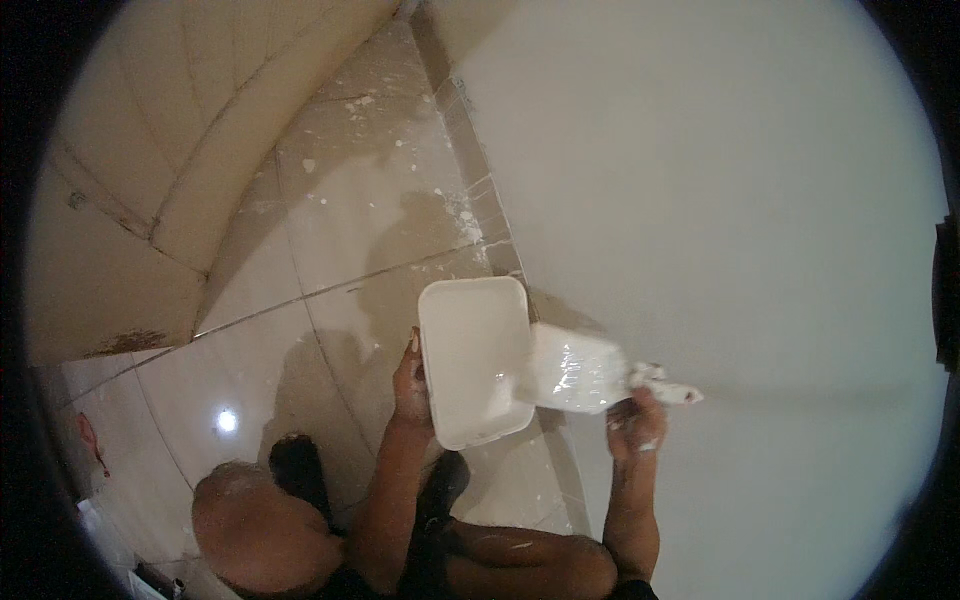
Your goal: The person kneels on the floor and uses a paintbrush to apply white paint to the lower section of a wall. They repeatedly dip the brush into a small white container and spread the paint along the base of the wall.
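My left hand (412, 390) grips the left side of a white rectangular plastic tub (476, 352), whose inside faces up and looks coated in white. To the right of the tub, my right hand (637, 427) is closed on the handle end of a wide tool covered with glossy white material, probably a paint brush or spreader (577, 369). The tool's broad end meets or overlaps the tub's right rim; whether they touch cannot be told. White material also covers the handle end beyond my fingers.
A pale wall (712, 225) with a tiled skirting rises at the right. White spots mark the tiled floor (360, 210). A beige panelled surface (142, 285) stands at the upper left. A small red object (88, 435) lies at the far left.
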Action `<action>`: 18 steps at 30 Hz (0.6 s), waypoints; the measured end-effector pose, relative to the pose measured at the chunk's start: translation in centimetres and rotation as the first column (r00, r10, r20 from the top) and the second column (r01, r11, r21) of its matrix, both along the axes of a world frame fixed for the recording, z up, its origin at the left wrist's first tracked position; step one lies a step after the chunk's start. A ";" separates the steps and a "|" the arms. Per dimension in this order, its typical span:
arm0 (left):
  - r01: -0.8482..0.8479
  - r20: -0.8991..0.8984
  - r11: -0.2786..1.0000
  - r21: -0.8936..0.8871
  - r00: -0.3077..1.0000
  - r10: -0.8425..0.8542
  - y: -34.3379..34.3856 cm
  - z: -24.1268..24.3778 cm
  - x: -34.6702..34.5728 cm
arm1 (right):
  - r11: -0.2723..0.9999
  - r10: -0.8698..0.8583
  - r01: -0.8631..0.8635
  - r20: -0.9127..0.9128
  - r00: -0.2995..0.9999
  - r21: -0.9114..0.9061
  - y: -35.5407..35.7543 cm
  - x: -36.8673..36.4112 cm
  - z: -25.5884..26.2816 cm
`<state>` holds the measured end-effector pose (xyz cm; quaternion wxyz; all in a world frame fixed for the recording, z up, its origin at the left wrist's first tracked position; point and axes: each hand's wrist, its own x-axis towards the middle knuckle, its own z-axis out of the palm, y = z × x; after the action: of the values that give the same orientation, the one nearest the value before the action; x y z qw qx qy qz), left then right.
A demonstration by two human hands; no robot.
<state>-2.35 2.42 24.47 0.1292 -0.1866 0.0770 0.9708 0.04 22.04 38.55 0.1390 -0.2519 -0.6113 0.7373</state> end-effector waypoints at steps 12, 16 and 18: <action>0.031 0.129 0.999 -0.020 0.991 -0.029 -0.5 -4.1 1.2 | 0.817 0.178 -0.315 0.308 0.935 0.484 -0.8 3.7 -1.8; 0.009 0.135 1.000 -0.020 0.991 -0.006 0.1 -4.1 1.4 | 0.990 0.058 -0.068 0.086 0.995 0.123 1.2 3.9 -1.9; 0.002 0.119 1.000 -0.021 0.993 0.001 0.2 -3.8 1.4 | 0.999 -0.020 0.019 0.027 0.999 0.025 2.3 3.7 -2.2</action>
<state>-0.99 2.60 20.62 0.1320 -0.2455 0.0797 0.9571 3.72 24.34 36.35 0.1411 -0.2662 -0.6198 0.7246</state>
